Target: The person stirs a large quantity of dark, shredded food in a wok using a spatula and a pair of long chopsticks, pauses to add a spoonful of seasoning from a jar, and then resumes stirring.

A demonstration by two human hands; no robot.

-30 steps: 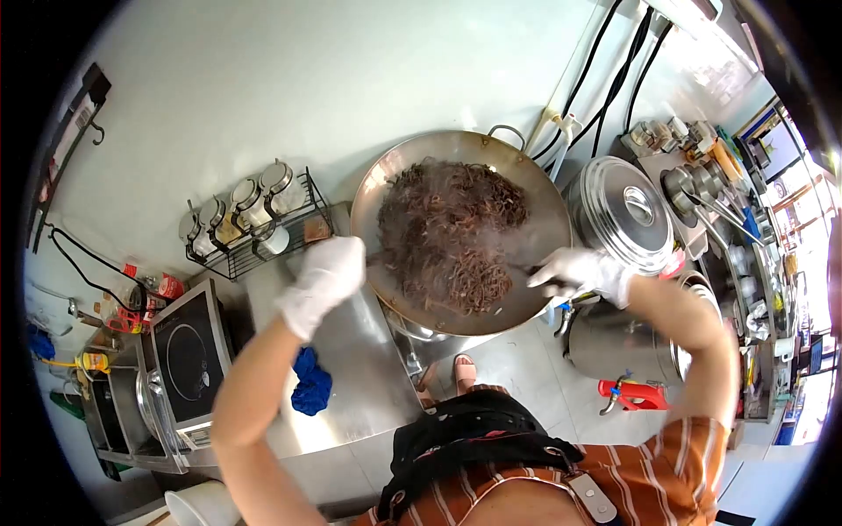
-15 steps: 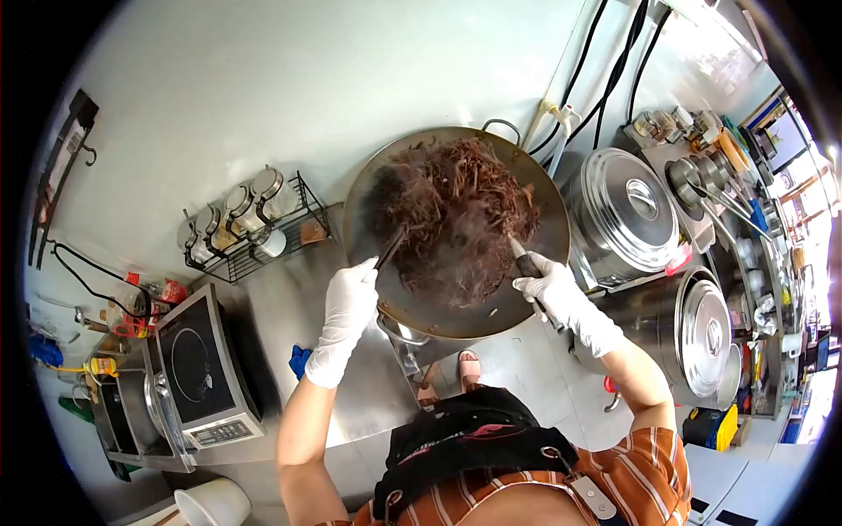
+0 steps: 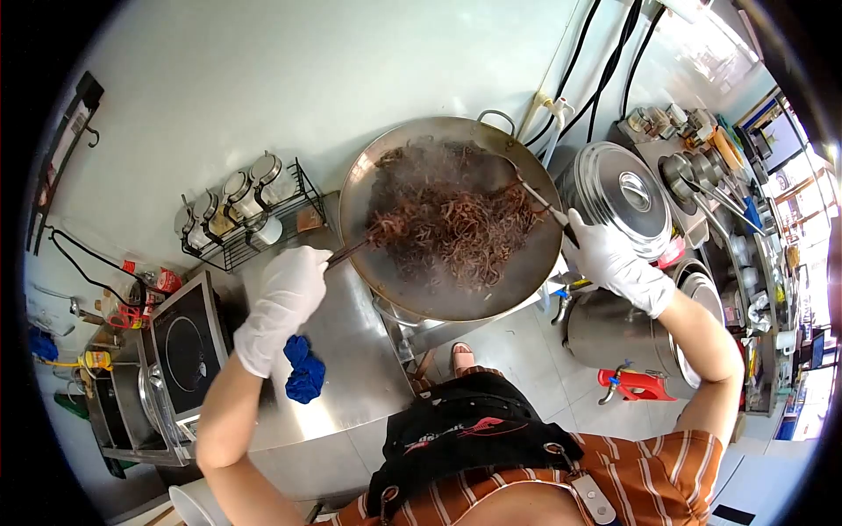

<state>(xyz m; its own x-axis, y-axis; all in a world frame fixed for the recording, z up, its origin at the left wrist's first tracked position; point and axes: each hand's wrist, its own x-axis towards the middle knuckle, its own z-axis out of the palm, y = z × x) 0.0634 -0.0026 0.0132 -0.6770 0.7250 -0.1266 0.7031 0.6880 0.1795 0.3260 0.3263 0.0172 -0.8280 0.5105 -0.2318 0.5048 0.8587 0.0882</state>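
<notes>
A wide metal wok [image 3: 364, 171] with loop handles holds a steaming heap of dark reddish-brown strands [image 3: 465, 219]. My left hand [image 3: 294, 285], white-gloved, is closed around dark chopsticks [image 3: 349, 252], whose tips reach into the strands at the left side. My right hand [image 3: 614, 263], also gloved, grips the dark handle of a long metal cooking utensil [image 3: 537, 195]. Its shaft crosses the wok's right rim, and its far end lies at the back right of the strands, partly hidden.
Lidded pots [image 3: 633, 195] stand close on the right. A wire rack of jars [image 3: 254, 228] sits against the wall at left. A blue cloth [image 3: 304, 373] lies on the steel counter [image 3: 351, 368], near an induction cooker [image 3: 189, 351]. A tap [image 3: 560, 110] is behind the wok.
My hands have moved apart, the left leftward and the right rightward to the rim. The strands have spread out and shifted forward and rightward in the wok.
</notes>
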